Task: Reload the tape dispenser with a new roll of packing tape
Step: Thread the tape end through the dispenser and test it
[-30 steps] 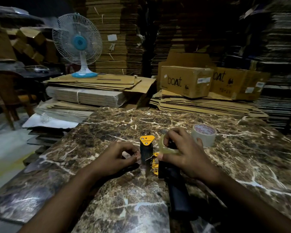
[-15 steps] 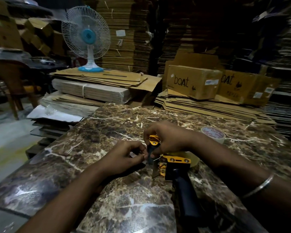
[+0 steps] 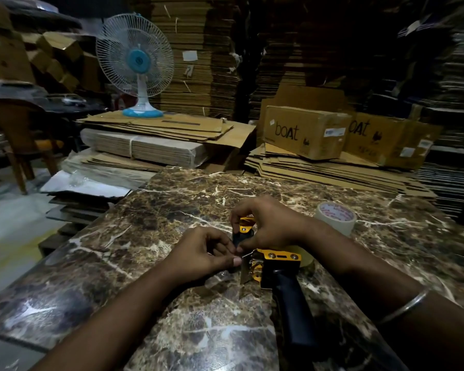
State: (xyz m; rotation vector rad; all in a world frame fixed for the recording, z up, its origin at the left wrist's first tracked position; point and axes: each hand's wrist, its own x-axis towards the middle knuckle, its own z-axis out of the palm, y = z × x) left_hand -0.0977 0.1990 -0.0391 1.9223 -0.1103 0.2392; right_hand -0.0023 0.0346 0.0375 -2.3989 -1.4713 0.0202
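Here the tape dispenser [image 3: 276, 266], yellow metal with a black pistol handle pointing toward the person, lies on the brown marble table [image 3: 150, 218]. The right hand [image 3: 272, 226] pinches its yellow front bracket, while the left hand [image 3: 201, 254] pinches together, seemingly on clear tape at the blade. A spare tape roll [image 3: 335, 218] stands flat just beyond.

Two hands, left [image 3: 204, 254] and right [image 3: 272, 223], one tape dispenser [image 3: 276, 266], seemingly two tape rolls [image 3: 335, 218], one fan [image 3: 135, 62] and two printed boxes [image 3: 303, 131] are visible.
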